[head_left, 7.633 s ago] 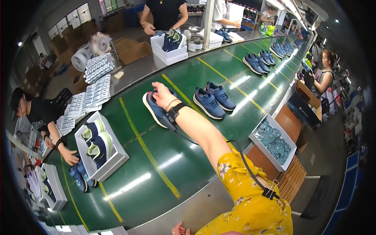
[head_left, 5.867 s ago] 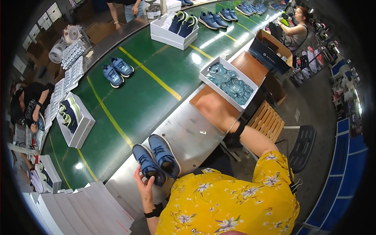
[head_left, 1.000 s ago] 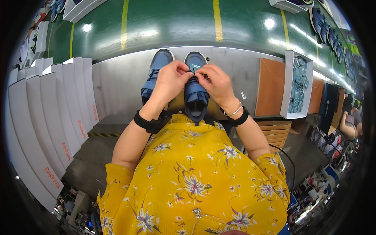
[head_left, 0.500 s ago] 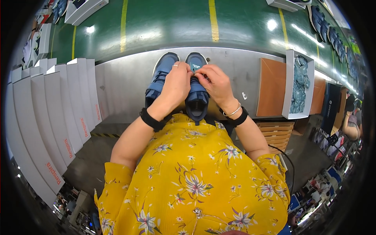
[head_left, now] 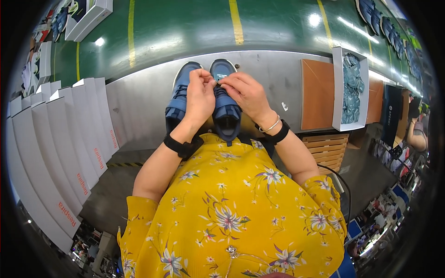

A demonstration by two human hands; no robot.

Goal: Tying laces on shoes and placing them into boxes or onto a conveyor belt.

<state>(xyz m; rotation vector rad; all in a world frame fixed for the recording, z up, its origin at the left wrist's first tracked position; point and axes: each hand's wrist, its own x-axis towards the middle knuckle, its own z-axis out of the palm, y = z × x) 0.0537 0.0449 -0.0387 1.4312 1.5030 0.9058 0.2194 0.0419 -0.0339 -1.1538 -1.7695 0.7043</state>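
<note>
Far left, 9 o'clock: row of flat white cardboard box blanks with red print (head_left: 69, 153), fanned along the edge of the grey metal worktable (head_left: 139, 106). Top left, 11 o'clock: open white shoebox (head_left: 90, 18) on the green conveyor belt with yellow lines (head_left: 185, 28), dark shoes inside.

Centre, 12 o'clock: pair of blue mesh sneakers with dark laces, side by side on the table, toes pointing toward the person. Left blue sneaker (head_left: 180, 99) sits just left of the left hand (head_left: 200, 95). Left hand is closed narrow, fingertips pinching at the lace/tongue area of the right blue sneaker (head_left: 226, 109). Black wrist strap (head_left: 181, 147) on the left forearm.

Right hand (head_left: 245, 92) lies over the top of the same right sneaker, fingers curled in, tips meeting the left hand's fingertips at the laces. Exactly what is pinched between them: cannot tell, too small. Silver bangle (head_left: 270, 126) and black band (head_left: 279, 134) on the right wrist.

Right, 2 o'clock: brown cardboard sheet (head_left: 317, 95) flat on the table, then a white open box of teal-grey crumpled stuffing paper (head_left: 351, 88) beside it. More dark shoes (head_left: 378, 21) on the belt at 1 o'clock.

Bottom, 6 o'clock: yellow floral blouse (head_left: 232, 213).
</note>
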